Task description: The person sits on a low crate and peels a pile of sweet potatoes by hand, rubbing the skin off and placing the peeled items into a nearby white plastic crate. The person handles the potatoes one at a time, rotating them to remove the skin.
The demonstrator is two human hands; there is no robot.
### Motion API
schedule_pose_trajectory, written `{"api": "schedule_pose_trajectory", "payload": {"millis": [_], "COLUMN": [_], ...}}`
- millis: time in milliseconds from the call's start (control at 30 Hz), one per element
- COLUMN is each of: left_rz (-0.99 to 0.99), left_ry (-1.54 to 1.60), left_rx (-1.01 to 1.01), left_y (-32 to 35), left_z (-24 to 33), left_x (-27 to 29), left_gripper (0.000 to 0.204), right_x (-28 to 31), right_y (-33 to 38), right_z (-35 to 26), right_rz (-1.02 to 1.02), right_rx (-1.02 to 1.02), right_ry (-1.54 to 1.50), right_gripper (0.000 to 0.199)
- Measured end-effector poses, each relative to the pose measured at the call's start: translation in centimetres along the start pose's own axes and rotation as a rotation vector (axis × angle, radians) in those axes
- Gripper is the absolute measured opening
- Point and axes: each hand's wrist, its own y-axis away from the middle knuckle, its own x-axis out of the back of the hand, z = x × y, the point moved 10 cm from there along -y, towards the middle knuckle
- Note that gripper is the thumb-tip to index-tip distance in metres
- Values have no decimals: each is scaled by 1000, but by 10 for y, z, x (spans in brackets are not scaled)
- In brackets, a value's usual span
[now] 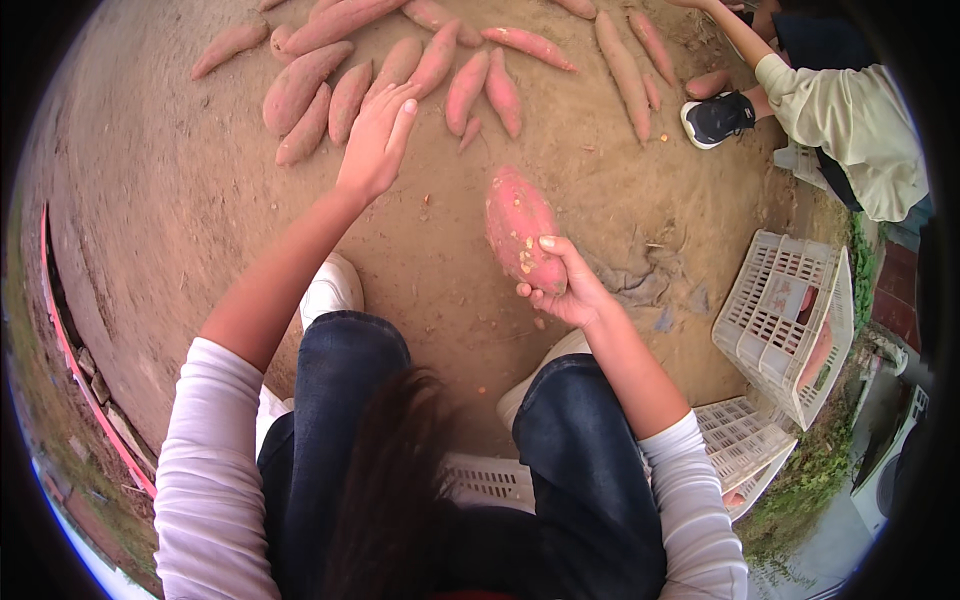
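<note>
My right hand (567, 284) grips the lower end of a large reddish-pink sweet potato (521, 225), its skin marked with pale patches and bits of soil. The sweet potato is held up over the dirt ground, its other end pointing away from me. Stretched forward at the left, my left hand (380, 140) has its fingers extended and holds nothing visible. Its fingertips overlap the near side of a loose row of sweet potatoes (348, 103); whether they touch one, I cannot tell. Two slimmer sweet potatoes (503, 93) lie to the right of that hand.
Long sweet potatoes (622, 75) lie farther right. A co-worker in a pale top (845, 125) sits at the upper right, a dark shoe (718, 118) near the roots. White plastic crates (770, 310) stand at my right. Some dark cloth or plastic (645, 285) lies on the ground.
</note>
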Motion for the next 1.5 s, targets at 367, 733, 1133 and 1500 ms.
{"api": "schedule_pose_trajectory", "payload": {"millis": [367, 733, 1133, 1500], "left_rz": [-297, -316, -363, -633], "left_ry": [53, 79, -55, -261], "left_rx": [-483, -447, -457, -456], "left_y": [69, 42, 50, 44], "left_z": [163, 149, 138, 85], "left_x": [-87, -77, -79, -62], "left_gripper": [63, 60, 60, 91], "right_x": [-26, -49, -38, 8], "right_y": [4, 6, 3, 16], "right_z": [3, 14, 19, -16], "right_rz": [-45, -258, -64, -10], "right_rx": [82, 33, 28, -43], "right_ry": [-45, -181, -123, 392], "right_gripper": [51, 65, 61, 56]}}
